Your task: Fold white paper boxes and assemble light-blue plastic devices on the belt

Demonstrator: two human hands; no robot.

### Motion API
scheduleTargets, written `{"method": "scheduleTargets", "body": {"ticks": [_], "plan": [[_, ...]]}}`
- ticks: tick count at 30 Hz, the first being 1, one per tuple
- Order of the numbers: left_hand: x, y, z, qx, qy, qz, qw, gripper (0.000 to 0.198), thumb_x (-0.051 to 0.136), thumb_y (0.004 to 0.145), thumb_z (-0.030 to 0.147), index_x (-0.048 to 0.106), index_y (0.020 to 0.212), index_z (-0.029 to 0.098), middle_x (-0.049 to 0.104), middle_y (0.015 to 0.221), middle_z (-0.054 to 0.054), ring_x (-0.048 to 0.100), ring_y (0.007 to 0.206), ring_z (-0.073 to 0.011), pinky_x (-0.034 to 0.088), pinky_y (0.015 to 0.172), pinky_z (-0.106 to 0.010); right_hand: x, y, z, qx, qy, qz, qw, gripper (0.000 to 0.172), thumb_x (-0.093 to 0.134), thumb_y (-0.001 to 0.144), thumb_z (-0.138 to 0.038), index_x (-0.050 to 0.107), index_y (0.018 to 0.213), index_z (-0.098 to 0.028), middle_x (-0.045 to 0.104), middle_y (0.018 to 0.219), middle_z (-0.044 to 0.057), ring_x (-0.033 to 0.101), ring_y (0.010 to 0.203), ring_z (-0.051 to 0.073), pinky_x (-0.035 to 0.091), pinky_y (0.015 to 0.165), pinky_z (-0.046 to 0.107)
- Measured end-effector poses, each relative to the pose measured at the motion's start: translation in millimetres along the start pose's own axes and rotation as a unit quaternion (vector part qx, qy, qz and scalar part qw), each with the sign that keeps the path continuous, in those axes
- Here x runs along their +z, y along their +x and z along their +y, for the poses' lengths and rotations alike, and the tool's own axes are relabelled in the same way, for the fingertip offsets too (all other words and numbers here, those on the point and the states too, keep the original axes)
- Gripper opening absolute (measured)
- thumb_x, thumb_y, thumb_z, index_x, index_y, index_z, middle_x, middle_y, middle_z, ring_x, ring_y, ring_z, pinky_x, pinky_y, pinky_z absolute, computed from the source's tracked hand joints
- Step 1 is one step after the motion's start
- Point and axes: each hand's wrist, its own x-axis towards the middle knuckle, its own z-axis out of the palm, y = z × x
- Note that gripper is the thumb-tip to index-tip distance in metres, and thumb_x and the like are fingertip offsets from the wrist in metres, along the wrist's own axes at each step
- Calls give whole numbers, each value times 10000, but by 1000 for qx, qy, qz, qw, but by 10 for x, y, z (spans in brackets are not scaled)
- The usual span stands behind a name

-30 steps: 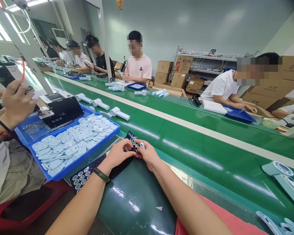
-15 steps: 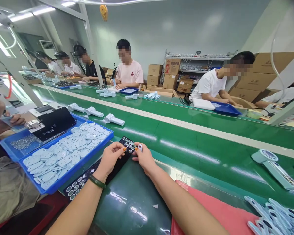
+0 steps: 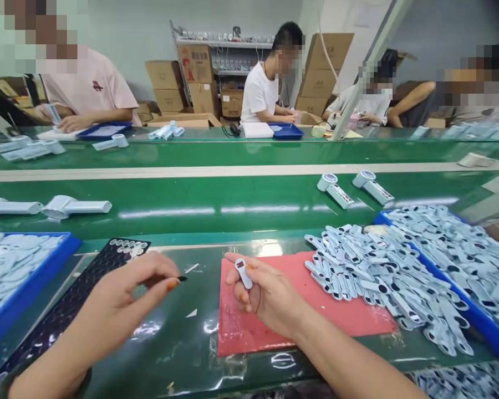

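My left hand (image 3: 137,293) pinches a small dark sticker (image 3: 183,279) between thumb and fingertip, seen nearly edge-on. Below and left of it lies a black sticker sheet (image 3: 79,288), with rows of round, white-rimmed stickers at its far end. My right hand (image 3: 266,288) is closed around a small light-blue plastic part (image 3: 243,274), which has a rounded head with a dark window and a narrow tail. That hand hovers over a red mat (image 3: 266,338). A gap separates the sticker from the blue part.
Many similar blue parts (image 3: 366,266) are heaped on the mat's right side, beside a full blue tray (image 3: 436,271). Another blue tray (image 3: 72,244) of flat pieces stands at left. Handheld housings (image 3: 79,206) lie on the green belt (image 3: 199,194). Several people sit across it.
The view has swung right. My hands have moved apart from the sticker sheet; the left now carries a dark sticker, and the right holds the blue part above the red mat.
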Motion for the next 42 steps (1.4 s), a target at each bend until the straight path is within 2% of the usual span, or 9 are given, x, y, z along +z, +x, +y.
{"method": "scheduleTargets", "body": {"ticks": [4, 9, 20, 30, 33, 35, 38, 40, 42], "plan": [[471, 171, 533, 79, -32, -86, 993, 186, 548, 955, 331, 692, 861, 257, 680, 862, -30, 620, 793, -201, 486, 681, -293, -109, -212, 71, -15, 53, 5, 998, 313, 614, 891, -286, 669, 1181, -179, 622, 904, 22, 445, 568, 57, 355, 499, 187], [838, 265, 748, 107, -19, -134, 985, 185, 477, 987, 181, 646, 930, 231, 636, 880, -4, 587, 810, -140, 448, 692, -261, -159, -371, 78, -29, 45, 6, 999, 216, 625, 903, -349, 674, 969, -150, 586, 798, 8, 399, 526, 50, 359, 518, 200], [1021, 342, 923, 95, 12, -161, 982, 180, 491, 981, 170, 616, 860, 217, 622, 829, 27, 559, 781, -117, 427, 696, -251, -316, -546, 53, -54, 21, 41, 997, 387, 628, 902, -423, 654, 1180, -155, 549, 749, -7, 394, 545, 66, 328, 533, 215], [1199, 359, 1020, 102, 60, -131, 984, 198, 527, 959, 202, 578, 769, 192, 613, 745, 36, 520, 669, -101, 375, 613, -244, -437, -673, 43, -134, -179, 77, 972, 543, 510, 967, -570, 601, 1316, -164, 445, 626, -52, 407, 587, 104, 340, 574, 257], [1201, 388, 979, 55, 28, -134, 989, 216, 608, 927, 271, 585, 727, 193, 596, 692, 37, 500, 626, -105, 372, 591, -252, -453, -697, 37, -131, -140, 67, 979, 518, 525, 972, -531, 588, 1338, -170, 502, 675, -36, 398, 577, 91, 328, 567, 255], [1189, 402, 920, -10, -61, -129, 990, 244, 630, 925, 360, 599, 746, 197, 593, 690, 31, 517, 615, -110, 403, 583, -252, -456, -702, 30, -114, -69, 50, 990, 521, 522, 982, -482, 523, 1407, -182, 586, 770, -3, 385, 563, 78, 319, 561, 253], [1188, 396, 821, -101, -216, -118, 964, 300, 592, 951, 476, 622, 836, 200, 615, 739, 18, 559, 616, -113, 449, 581, -245, -453, -704, 16, -83, 6, 40, 996, 580, 495, 996, -408, 368, 1515, -185, 655, 844, 35, 353, 529, 69, 298, 550, 252], [1218, 374, 788, -130, -252, -124, 951, 313, 595, 951, 503, 634, 888, 199, 624, 740, 16, 564, 612, -106, 447, 580, -233, -451, -708, 11, -74, 19, 47, 996, 625, 503, 987, -385, 307, 1543, -176, 664, 837, 39, 347, 518, 69, 287, 542, 250], [1272, 348, 798, -137, -266, -166, 939, 310, 599, 953, 503, 639, 930, 196, 625, 700, 17, 573, 618, -108, 442, 593, -227, -449, -715, 13, -69, 15, 56, 996, 656, 525, 971, -388, 294, 1548, -178, 661, 833, 34, 354, 513, 70, 284, 538, 251]]}}
